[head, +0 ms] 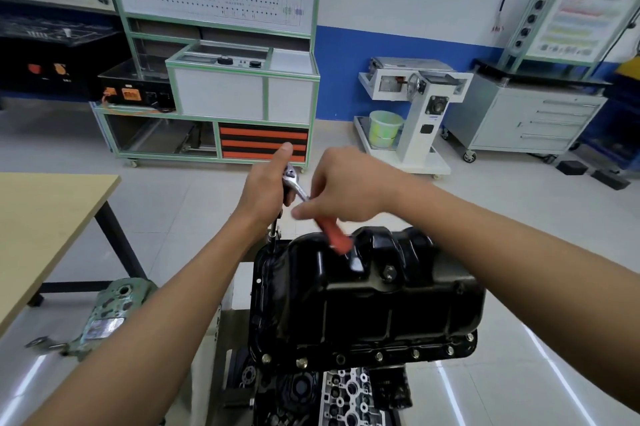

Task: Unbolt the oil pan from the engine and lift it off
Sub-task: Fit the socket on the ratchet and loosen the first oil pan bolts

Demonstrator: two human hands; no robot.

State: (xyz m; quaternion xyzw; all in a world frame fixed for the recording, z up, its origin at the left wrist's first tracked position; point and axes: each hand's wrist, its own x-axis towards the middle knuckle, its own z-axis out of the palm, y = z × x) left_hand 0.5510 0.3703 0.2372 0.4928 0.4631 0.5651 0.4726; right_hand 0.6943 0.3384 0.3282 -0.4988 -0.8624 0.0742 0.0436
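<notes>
A glossy black oil pan (367, 301) sits upside-up on the engine (332, 391), with several bolts along its near flange. A ratchet wrench (337, 238) with a chrome head and red handle stands over the pan's far left corner on a thin extension (274, 233) that reaches down to the flange. My left hand (268, 188) grips the ratchet head from the left, thumb raised. My right hand (341, 188) holds the handle near the head, fingers curled round it.
A wooden table (45, 228) stands to the left with a green metal engine part (104, 314) below its corner. Training benches, a white machine stand (415, 114) and a grey drawer cabinet (530, 120) line the far wall. Tiled floor lies between.
</notes>
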